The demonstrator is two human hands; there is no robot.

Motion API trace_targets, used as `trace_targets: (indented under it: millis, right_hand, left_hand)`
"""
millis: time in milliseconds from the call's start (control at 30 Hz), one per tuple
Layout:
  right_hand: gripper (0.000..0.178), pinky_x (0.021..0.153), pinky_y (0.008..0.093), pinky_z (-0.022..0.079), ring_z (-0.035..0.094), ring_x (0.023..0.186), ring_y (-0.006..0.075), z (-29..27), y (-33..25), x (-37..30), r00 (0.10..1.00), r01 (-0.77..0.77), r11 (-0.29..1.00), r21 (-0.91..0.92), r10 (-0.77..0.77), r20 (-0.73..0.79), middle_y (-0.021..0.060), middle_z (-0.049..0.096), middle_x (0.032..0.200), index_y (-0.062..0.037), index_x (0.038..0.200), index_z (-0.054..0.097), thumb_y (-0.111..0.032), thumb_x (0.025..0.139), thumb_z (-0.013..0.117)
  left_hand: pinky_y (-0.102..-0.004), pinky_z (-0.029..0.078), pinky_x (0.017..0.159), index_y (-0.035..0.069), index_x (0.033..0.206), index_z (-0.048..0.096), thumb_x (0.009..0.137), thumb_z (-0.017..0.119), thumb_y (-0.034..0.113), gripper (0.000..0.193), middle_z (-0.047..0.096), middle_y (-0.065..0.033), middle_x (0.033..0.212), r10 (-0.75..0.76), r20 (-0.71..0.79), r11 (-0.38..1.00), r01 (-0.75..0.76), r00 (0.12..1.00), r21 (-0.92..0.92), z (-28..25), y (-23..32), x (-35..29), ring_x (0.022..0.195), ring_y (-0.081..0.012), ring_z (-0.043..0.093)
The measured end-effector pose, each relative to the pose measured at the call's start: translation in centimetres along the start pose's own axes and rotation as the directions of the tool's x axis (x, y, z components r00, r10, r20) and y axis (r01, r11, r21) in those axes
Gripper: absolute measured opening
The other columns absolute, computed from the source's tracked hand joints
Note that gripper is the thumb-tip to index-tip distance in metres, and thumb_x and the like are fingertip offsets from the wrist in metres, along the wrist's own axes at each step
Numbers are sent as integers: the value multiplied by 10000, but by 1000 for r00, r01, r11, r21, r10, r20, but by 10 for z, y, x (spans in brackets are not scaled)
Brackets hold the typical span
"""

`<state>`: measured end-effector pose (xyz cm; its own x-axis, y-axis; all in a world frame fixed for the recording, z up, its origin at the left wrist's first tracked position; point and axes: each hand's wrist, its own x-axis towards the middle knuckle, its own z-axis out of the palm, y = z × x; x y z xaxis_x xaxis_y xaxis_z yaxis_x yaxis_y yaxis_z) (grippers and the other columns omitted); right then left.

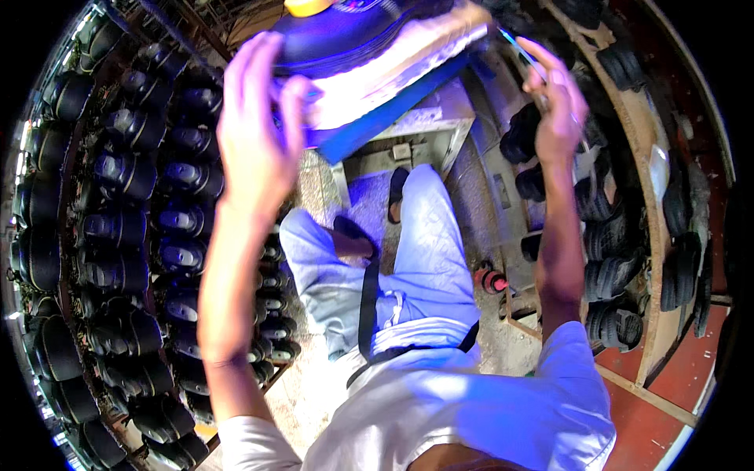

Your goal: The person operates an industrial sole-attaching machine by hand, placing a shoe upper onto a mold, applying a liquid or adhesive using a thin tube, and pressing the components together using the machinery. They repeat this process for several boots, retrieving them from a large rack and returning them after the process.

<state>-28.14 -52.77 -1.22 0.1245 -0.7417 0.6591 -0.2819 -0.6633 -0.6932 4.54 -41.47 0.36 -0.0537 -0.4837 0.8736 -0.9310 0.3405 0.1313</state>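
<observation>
Shoe [377,63] with dark upper and thick pale sole: top of view, over pale box-shaped desk [449,118]. Left hand [255,141]: at shoe's left end; blurred, cannot tell if fingers clamped. Right hand [559,106]: fingers closed on slim blue-tipped tool [517,45], tip just beside shoe's right end.

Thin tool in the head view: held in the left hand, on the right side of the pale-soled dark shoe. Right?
Wrong hand: the head view shows the thin tool in the right hand; the left hand is at the shoe's other side. The tool is indeed on the right side of the pale-soled dark shoe.
</observation>
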Motion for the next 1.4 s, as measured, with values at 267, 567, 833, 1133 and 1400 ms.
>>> trace_targets:
  millis: [267, 567, 833, 1133, 1400]
  right_hand:
    - [288, 606, 242, 490, 613, 671, 101, -12, -91, -36, 959, 26, 987, 159, -70, 273, 86, 729, 872, 13, 1095, 767, -118, 1014, 524]
    - [208, 612, 270, 541, 702, 662, 186, -24, -83, -22, 898, 391, 920, -9, -379, 222, 139, 736, 809, 46, 951, 773, 18, 845, 595]
    - [197, 546, 276, 516, 674, 598, 168, 1, -79, -14, 836, 514, 857, -17, -497, 230, 118, 718, 758, 32, 933, 777, -15, 841, 609]
    - [215, 514, 300, 490, 635, 545, 177, 26, -101, -17, 701, 706, 683, -187, -639, 316, 43, 659, 700, -88, 981, 781, -96, 804, 659]
    - [295, 494, 296, 504, 666, 567, 179, 44, -109, -20, 664, 745, 634, -205, -676, 320, 37, 687, 785, -74, 1011, 719, -160, 737, 787]
  left_hand:
    - [-392, 576, 965, 48, 1108, 710, 865, 676, 131, 259, 684, -146, 1267, 448, 24, 890, -443, 894, -110, 51, 100, -51, 1089, -285, 662]
    - [-461, 528, 1070, 60, 1074, 729, 820, 662, 206, 300, 646, -182, 1292, 443, 112, 894, -447, 890, 15, 93, 153, -43, 1207, -367, 626]
    - [-450, 558, 1025, 39, 1025, 725, 701, 706, 150, 343, 662, -189, 1196, 371, 109, 928, -364, 922, -81, 77, 145, -46, 1176, -372, 642]
    - [-412, 558, 1003, 16, 985, 726, 718, 656, 152, 307, 697, -136, 1135, 313, 8, 934, -306, 950, -182, 59, 120, -57, 1153, -319, 657]
    - [-375, 606, 848, 26, 914, 721, 729, 762, 65, 193, 728, -108, 1030, 246, -119, 946, -265, 962, -188, 34, 83, -54, 924, -295, 713]
